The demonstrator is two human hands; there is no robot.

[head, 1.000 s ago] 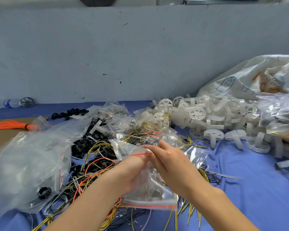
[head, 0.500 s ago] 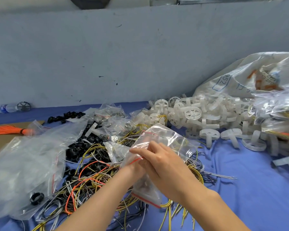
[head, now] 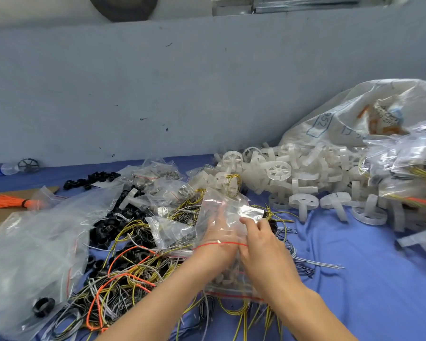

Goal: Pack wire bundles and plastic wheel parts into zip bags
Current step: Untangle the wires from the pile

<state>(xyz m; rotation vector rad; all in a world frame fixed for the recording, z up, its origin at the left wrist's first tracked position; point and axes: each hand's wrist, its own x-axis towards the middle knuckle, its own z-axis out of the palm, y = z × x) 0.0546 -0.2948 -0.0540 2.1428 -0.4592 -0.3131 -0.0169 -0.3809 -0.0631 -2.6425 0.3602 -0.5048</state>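
Observation:
A clear zip bag [head: 231,205] with a red seal line stands open in the middle of the head view. My left hand [head: 213,254] is pushed inside it, and its fingers show straight through the plastic. My right hand [head: 263,244] pinches the bag's right side between thumb and fingers. Under both hands lies a second zip bag [head: 231,285] holding small white parts. A tangle of yellow, orange and grey wire bundles [head: 133,274] spreads to the left and below. White plastic wheel parts [head: 293,173] are heaped at the back right.
Black plastic rings [head: 108,225] lie among the wires. A large clear bag [head: 30,247] covers the left side and a white sack [head: 354,119] leans at the right with filled bags [head: 403,168] before it. Blue cloth [head: 354,279] covers the table; the grey wall is behind.
The bag has been raised and spread open, and my left hand has gone into it. My right hand has shifted from the bag's mouth to its right side.

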